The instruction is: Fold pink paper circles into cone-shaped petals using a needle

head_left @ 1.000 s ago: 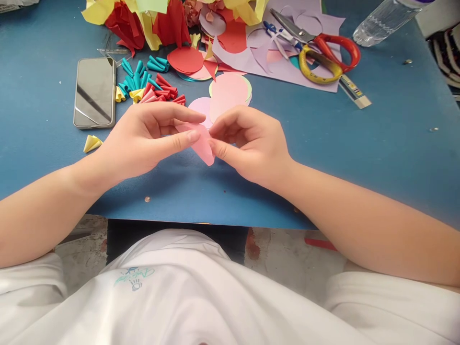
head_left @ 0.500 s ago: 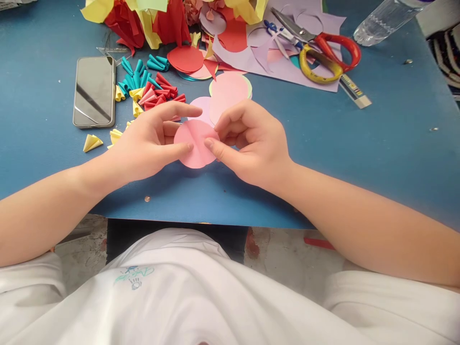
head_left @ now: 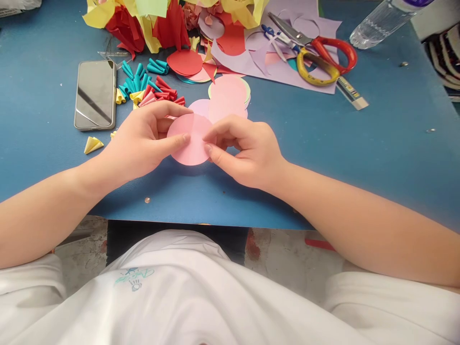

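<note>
A pink paper circle (head_left: 192,149) with a faint crease is held between both hands above the front part of the table. My left hand (head_left: 143,135) pinches its left side, thumb on top and fingers at the back edge. At the right edge, my right hand (head_left: 247,152) grips it between thumb and index finger. Just behind lie loose paper circles, a pink one (head_left: 227,98) on top and a lilac one (head_left: 199,107) partly under it. Small rolled paper cones in teal (head_left: 135,81), red (head_left: 167,91) and yellow (head_left: 136,96) lie beyond my left hand, which hides some.
A phone (head_left: 95,96) lies at the left beside a folded yellow cone (head_left: 93,144). Scissors (head_left: 316,52), a pen and a small blade case (head_left: 352,94) rest around lilac paper scraps (head_left: 233,52). A plastic bottle (head_left: 386,24) is at the back right. Red circles (head_left: 185,62) lie behind.
The pink circle has shifted slightly left and turned a little in the fingers, lying flatter. My right hand has moved slightly down and left with it.
</note>
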A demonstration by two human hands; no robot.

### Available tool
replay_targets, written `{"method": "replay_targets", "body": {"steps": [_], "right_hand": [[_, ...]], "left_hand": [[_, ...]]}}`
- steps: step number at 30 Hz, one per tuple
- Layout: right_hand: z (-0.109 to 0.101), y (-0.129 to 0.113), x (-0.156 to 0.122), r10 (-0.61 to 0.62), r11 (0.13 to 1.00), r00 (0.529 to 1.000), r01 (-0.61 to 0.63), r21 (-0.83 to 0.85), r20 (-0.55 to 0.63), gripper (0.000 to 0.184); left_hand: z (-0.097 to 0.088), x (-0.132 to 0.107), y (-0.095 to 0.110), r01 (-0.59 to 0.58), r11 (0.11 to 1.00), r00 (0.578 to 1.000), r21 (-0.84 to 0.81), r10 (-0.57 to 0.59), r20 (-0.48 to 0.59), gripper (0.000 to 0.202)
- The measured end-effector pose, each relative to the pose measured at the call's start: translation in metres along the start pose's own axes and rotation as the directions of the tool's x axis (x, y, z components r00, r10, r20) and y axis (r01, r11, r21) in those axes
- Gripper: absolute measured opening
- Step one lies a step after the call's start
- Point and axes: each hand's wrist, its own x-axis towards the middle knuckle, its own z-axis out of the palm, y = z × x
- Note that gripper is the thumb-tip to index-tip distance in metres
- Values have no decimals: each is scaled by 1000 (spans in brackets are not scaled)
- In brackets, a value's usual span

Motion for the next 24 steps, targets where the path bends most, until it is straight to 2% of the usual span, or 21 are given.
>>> {"method": "replay_targets", "body": {"steps": [7, 10, 15, 19, 21, 24], "right_hand": [[-1, 3, -1, 21, 1000, 1000, -21, 15, 10, 9], [-1, 4, -2, 16, 999, 999, -17, 29, 29, 18], [2, 5, -4, 125, 990, 992, -123, 68, -26, 27], [5, 5, -2, 224, 961, 969, -202, 190, -104, 37], [6, 5, -1, 231, 960, 960, -199, 197, -156, 37], [8, 4, 0, 213, 960, 957, -167, 225, -197, 37]], "left_hand": [[-1, 2, 0, 23, 997, 1000, -77, -23, -2, 29], [0, 2, 2, 55, 992, 998, -110, -58, -19, 31], [1, 1, 3, 71, 992, 997, -99, -75, -30, 42], [0, 0, 3, 81, 997, 997, 19, -81, -4, 27], [1, 0, 3, 79, 992, 997, 100, -80, 7, 20], [3, -1, 4, 85, 986, 995, 145, -91, 38, 21]]}}
